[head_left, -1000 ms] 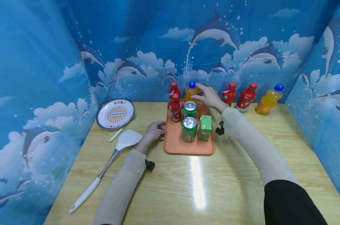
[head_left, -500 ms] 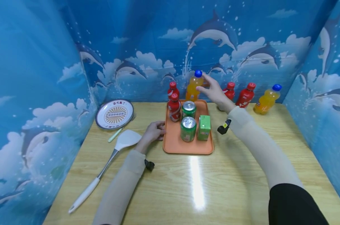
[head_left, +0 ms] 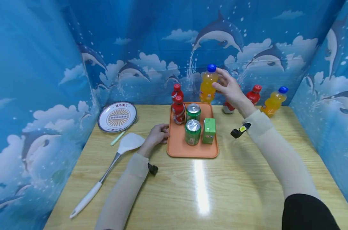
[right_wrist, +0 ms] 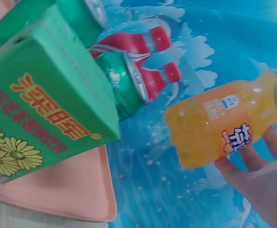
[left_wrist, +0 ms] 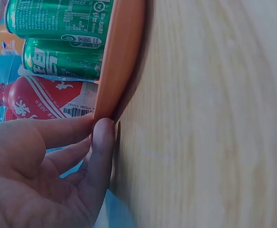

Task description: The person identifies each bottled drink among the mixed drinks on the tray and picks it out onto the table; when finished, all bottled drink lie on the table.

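Observation:
My right hand (head_left: 229,89) grips an orange soda bottle (head_left: 208,86) with a blue cap, held up above the far end of the orange tray (head_left: 179,150). The right wrist view shows the bottle's bottom hanging free, with thumb and fingers round its upper part. At the tray's left edge, my left hand (head_left: 157,135) pinches the rim between thumb and fingers, plain in the left wrist view. Standing on the tray are two green cans (head_left: 193,131), a green drink carton (head_left: 209,130) and two red bottles (head_left: 178,110), one behind the other.
Right of the tray stand red bottles (head_left: 253,94), partly behind my right hand, and another orange soda bottle (head_left: 274,101). On the left lie a patterned plate (head_left: 117,116), a light-green handle (head_left: 118,138) and a white-headed spatula (head_left: 113,166). A dolphin-print curtain surrounds the table.
My right hand has lifted the orange soda bottle from the back of the tray and carried it up and to the right. The left hand has stayed at the tray's edge.

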Demonstrator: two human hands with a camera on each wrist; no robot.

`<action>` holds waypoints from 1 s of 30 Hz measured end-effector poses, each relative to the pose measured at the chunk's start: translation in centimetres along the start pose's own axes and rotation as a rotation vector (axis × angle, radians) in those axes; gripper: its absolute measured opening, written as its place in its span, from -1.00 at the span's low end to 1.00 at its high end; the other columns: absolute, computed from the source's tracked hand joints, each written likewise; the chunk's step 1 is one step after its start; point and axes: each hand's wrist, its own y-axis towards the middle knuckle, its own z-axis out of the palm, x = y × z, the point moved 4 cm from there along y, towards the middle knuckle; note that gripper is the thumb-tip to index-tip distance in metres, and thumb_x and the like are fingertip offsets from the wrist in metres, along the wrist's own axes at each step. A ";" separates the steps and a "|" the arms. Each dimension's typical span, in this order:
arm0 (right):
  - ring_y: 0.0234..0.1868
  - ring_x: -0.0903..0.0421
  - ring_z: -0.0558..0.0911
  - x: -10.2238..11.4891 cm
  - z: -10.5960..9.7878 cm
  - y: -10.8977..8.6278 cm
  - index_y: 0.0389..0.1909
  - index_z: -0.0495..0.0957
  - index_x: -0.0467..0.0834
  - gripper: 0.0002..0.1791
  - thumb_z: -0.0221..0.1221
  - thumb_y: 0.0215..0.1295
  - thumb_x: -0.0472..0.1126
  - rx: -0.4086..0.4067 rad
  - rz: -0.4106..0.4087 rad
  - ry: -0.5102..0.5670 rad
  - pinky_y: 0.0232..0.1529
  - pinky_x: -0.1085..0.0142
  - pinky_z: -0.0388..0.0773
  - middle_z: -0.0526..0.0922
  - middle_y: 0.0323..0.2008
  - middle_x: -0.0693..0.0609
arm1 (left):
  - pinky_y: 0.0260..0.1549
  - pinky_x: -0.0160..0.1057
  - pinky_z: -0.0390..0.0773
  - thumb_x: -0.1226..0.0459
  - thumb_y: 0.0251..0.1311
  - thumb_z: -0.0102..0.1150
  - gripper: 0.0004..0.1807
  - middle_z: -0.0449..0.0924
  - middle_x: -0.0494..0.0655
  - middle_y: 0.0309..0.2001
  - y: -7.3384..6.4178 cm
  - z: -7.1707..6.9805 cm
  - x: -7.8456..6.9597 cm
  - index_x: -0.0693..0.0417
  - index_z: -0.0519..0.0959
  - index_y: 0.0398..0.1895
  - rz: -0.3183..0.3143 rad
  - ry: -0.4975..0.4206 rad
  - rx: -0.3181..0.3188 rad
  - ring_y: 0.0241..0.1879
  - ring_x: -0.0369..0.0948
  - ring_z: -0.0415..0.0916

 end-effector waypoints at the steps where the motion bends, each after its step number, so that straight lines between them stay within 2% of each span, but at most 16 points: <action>1: 0.44 0.03 0.45 0.1 -0.2 -0.2 0.61 0.25 0.20 -0.34 0.16 0.57 -0.12 0.014 0.002 0.024 0.46 0.12 0.55 0.27 0.59 0.01 | -0.52 -0.36 0.65 0.43 0.45 0.19 -0.35 0.50 -0.01 -0.04 0.0 0.0 0.0 0.04 0.36 0.58 0.001 0.001 0.000 -0.39 -0.27 0.51; 5: 0.39 0.07 0.48 0.3 -0.9 -1.2 0.59 0.29 0.12 -0.36 0.15 0.57 -0.23 0.079 0.004 0.169 0.24 0.41 0.65 0.35 0.56 -0.01 | -0.51 -0.37 0.65 0.43 0.45 0.19 -0.35 0.50 -0.01 -0.04 0.1 0.1 0.1 0.04 0.36 0.58 0.006 0.005 0.001 -0.38 -0.27 0.51; 9: 0.33 0.10 0.53 0.3 -1.6 -2.2 0.62 0.25 0.07 -0.34 0.10 0.59 -0.29 0.121 -0.003 0.242 0.20 0.41 0.69 0.39 0.51 0.00 | -0.51 -0.37 0.65 0.43 0.46 0.18 -0.35 0.50 0.00 -0.03 0.1 0.1 0.1 0.05 0.35 0.58 0.003 0.004 0.002 -0.38 -0.27 0.51; 14: 0.13 0.13 0.60 0.1 -2.5 -3.3 0.63 0.23 0.06 -0.33 0.11 0.58 -0.32 0.120 0.005 0.291 0.00 0.43 0.69 0.52 0.40 0.07 | -0.51 -0.36 0.65 0.42 0.47 0.18 -0.35 0.50 0.00 -0.02 0.0 0.1 0.1 0.03 0.35 0.59 -0.005 0.008 0.000 -0.38 -0.26 0.51; 16: 0.06 0.13 0.60 -0.1 -2.9 -3.8 0.60 0.25 0.05 -0.35 0.11 0.58 -0.33 0.112 0.007 0.304 -0.09 0.42 0.67 0.57 0.34 0.10 | -0.51 -0.37 0.65 0.42 0.47 0.18 -0.35 0.50 0.00 -0.02 0.0 0.2 0.1 0.03 0.35 0.59 -0.005 0.010 0.001 -0.37 -0.26 0.51; 18: 0.05 0.13 0.60 -0.3 -3.4 -4.2 0.58 0.28 0.03 -0.37 0.10 0.58 -0.34 0.107 0.005 0.308 -0.08 0.43 0.68 0.58 0.31 0.10 | -0.51 -0.37 0.65 0.42 0.47 0.17 -0.35 0.50 0.00 -0.02 0.1 0.2 0.1 0.03 0.34 0.59 -0.006 0.012 0.003 -0.38 -0.27 0.51; 24: 0.17 0.17 0.59 -1.3 -4.8 -5.5 0.58 0.28 0.03 -0.38 0.08 0.58 -0.36 0.082 0.020 0.278 0.13 0.42 0.71 0.53 0.36 0.13 | -0.51 -0.37 0.65 0.43 0.46 0.18 -0.35 0.50 0.00 -0.03 0.1 0.1 0.0 0.04 0.35 0.59 -0.009 0.007 -0.002 -0.38 -0.27 0.51; 25: 0.16 0.18 0.59 -1.6 -5.1 -5.7 0.58 0.28 0.04 -0.37 0.09 0.58 -0.36 0.069 0.028 0.271 0.12 0.42 0.71 0.52 0.36 0.15 | -0.51 -0.38 0.65 0.43 0.46 0.18 -0.35 0.50 0.00 -0.03 0.1 0.1 0.0 0.04 0.35 0.59 -0.011 0.006 -0.003 -0.38 -0.27 0.51; 26: 0.02 0.22 0.62 -1.9 -5.3 -5.9 0.58 0.29 0.05 -0.37 0.10 0.57 -0.35 0.056 0.039 0.269 0.02 0.48 0.71 0.52 0.36 0.17 | -0.51 -0.38 0.65 0.43 0.45 0.18 -0.35 0.50 0.00 -0.03 0.1 0.1 0.0 0.04 0.35 0.58 -0.012 0.003 -0.004 -0.37 -0.27 0.51; 27: -0.03 0.23 0.61 -2.3 -5.5 -6.1 0.57 0.30 0.06 -0.37 0.11 0.57 -0.35 0.044 0.047 0.271 -0.03 0.50 0.70 0.53 0.35 0.18 | -0.51 -0.37 0.65 0.43 0.45 0.19 -0.35 0.50 0.00 -0.03 0.1 0.1 0.0 0.04 0.35 0.58 -0.013 0.002 -0.004 -0.37 -0.27 0.51; 30: -0.11 0.23 0.58 -3.5 -5.9 -6.6 0.55 0.31 0.05 -0.38 0.11 0.56 -0.38 0.028 0.061 0.284 -0.12 0.51 0.68 0.55 0.31 0.17 | -0.51 -0.37 0.65 0.44 0.45 0.19 -0.35 0.49 -0.01 -0.04 0.1 0.1 0.0 0.04 0.36 0.58 -0.014 0.001 -0.007 -0.37 -0.27 0.51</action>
